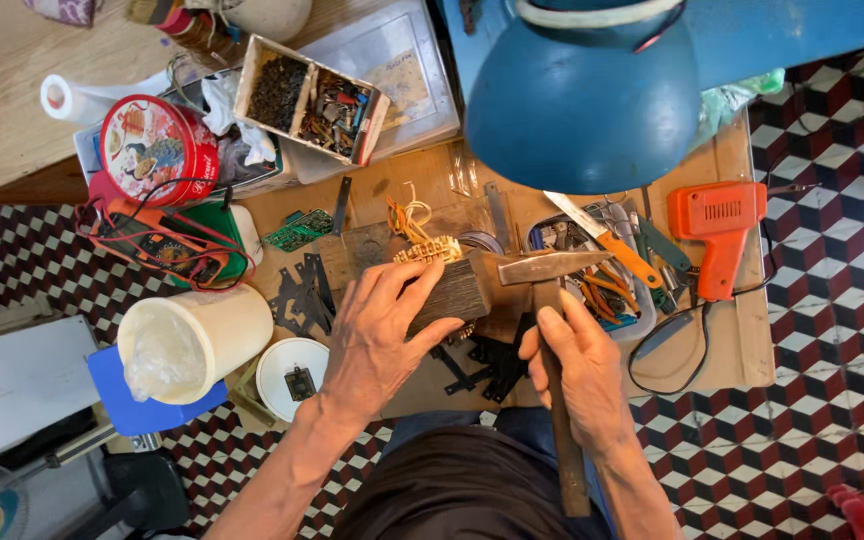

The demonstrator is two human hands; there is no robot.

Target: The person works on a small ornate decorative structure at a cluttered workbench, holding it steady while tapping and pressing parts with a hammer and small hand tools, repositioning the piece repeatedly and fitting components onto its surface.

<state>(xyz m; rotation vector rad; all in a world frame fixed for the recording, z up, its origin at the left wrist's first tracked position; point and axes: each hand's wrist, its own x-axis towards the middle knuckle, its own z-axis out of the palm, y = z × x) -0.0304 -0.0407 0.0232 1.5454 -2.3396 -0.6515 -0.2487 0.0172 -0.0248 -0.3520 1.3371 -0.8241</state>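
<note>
Head view, single entry.

Item in hand: a dark laminated block [455, 290], apparently a small transformer core, with pale winding and coloured leads showing at its far side. It is located near the middle of the bench [742, 350], a little towards the near edge, on the brown board top. Its long axis is judged to lie roughly left to right, tilted slightly upward to the right; the end facing the hammer points right.

Left hand [377, 335]: laid over the block from the near-left, fingers spread and curled onto its top and side. The grip is closed loosely about the block, which is steadied rather than lifted.

Right hand [582, 375]: wrapped fully round the wooden shaft of a hammer [552, 300], thumb along the shaft. The shaft runs from the near edge away from the body; the steel head lies crosswise, its face touching or just beside the block's right end.

Step judged in hand: tapping on the laminations at the block's right end. The next move is judged to call for a short, square blow with the block held firmly against sliding left.

Loose black plates [302, 295] are scattered beside and beneath the hands. An orange soldering gun [720, 230] lies near the right edge, a white tub [197, 340] at the left edge.
</note>
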